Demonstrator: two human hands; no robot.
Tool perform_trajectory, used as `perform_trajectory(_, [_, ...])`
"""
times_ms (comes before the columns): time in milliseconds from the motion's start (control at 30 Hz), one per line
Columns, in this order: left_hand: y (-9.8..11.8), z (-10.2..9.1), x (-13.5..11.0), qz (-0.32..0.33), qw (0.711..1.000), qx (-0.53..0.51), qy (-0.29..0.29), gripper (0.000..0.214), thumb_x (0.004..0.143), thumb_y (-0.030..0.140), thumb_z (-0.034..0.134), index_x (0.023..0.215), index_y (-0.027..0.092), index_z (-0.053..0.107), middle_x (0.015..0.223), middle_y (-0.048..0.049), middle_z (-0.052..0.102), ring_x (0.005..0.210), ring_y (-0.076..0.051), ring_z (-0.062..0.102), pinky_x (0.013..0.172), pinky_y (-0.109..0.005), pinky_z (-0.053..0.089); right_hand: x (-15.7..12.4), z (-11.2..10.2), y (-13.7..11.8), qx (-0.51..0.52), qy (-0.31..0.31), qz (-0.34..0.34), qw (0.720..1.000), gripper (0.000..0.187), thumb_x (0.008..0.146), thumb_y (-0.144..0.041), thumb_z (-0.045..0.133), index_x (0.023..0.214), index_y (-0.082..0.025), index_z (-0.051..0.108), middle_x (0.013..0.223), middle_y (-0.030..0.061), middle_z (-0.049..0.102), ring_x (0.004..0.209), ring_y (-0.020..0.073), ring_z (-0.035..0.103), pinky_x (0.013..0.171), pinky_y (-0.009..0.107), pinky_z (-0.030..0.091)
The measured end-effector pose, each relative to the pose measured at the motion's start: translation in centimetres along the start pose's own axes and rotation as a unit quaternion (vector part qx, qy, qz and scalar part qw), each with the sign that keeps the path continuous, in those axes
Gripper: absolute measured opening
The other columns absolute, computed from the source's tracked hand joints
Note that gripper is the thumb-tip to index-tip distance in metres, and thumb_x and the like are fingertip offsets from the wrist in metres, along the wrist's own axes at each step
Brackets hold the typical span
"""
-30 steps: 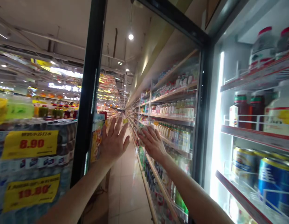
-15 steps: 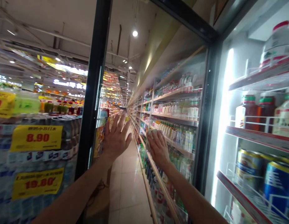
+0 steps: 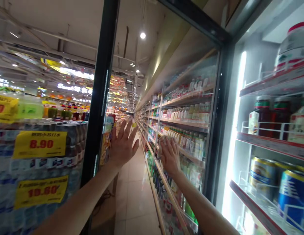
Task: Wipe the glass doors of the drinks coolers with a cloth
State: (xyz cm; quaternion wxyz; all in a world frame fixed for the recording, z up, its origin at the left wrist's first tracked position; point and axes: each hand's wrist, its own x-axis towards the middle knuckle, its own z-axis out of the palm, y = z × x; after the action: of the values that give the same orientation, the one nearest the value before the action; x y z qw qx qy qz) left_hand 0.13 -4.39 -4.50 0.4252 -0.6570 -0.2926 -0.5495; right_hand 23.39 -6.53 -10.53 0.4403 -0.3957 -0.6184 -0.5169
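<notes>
A tall glass door point(image 3: 144, 78) in a dark frame stands swung open before me. My left hand point(image 3: 123, 145) is spread with its palm toward the glass, near the dark outer edge, and holds nothing. Further right, my right hand point(image 3: 171, 160) presses a pale, crumpled cloth point(image 3: 164, 140) to the pane. Fingers cover much of the cloth, so only its upper and left parts show. Both arms reach forward from the bottom of the view.
On the right is the lit cooler, with bottles point(image 3: 262, 114), cans point(image 3: 294, 192) and wire-fronted shelves point(image 3: 269, 143). Stacked bottle packs point(image 3: 76, 143) with yellow price signs point(image 3: 40, 144) stand on the left. Through the glass, a tiled aisle point(image 3: 134, 192) runs past long drink shelves.
My right hand and the cloth have slid a little to the right across the glass. My left hand stays in nearly the same place, still spread.
</notes>
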Motion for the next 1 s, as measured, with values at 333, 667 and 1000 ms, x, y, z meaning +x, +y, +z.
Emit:
perform_trajectory(333, [0.0, 0.1, -1.2, 0.031, 0.998, -0.022, -0.057, 0.059, 0.086, 0.03, 0.049, 0.141, 0.021, 0.03, 0.149, -0.0122, 0.024, 0.141, -0.027, 0.012, 0.114, -0.052, 0.008, -1.6, -0.6, 7.2, -0.043, 0.048, 0.164, 0.984, 0.05, 0.088, -0.022, 0.037, 0.138, -0.022, 0.039, 0.144, 0.0108, 0.037, 0.137, 0.0264, 0.025, 0.107, 0.055, 0.029])
perform_trajectory(667, [-0.2, 0.5, -1.1, 0.033, 0.998, -0.017, -0.046, 0.056, 0.087, 0.033, 0.048, 0.14, 0.02, 0.034, 0.147, -0.0131, 0.031, 0.14, -0.026, 0.017, 0.113, -0.049, 0.012, -0.4, 0.0, -2.0, 0.007, -0.059, -0.128, 0.99, 0.045, 0.084, -0.017, 0.048, 0.127, -0.03, 0.051, 0.138, -0.0002, 0.047, 0.14, 0.0199, 0.018, 0.114, 0.045, 0.02])
perform_trajectory(1000, [-0.7, 1.6, -1.3, 0.029, 0.998, -0.001, -0.049, 0.055, 0.089, 0.034, 0.044, 0.141, 0.023, 0.029, 0.151, -0.0088, 0.022, 0.14, -0.026, 0.015, 0.114, -0.049, 0.012, -1.5, -0.2, 6.5, -0.043, 0.068, 0.189, 0.979, 0.05, 0.088, -0.023, 0.037, 0.138, -0.021, 0.039, 0.144, 0.0127, 0.037, 0.137, 0.0269, 0.026, 0.106, 0.056, 0.03])
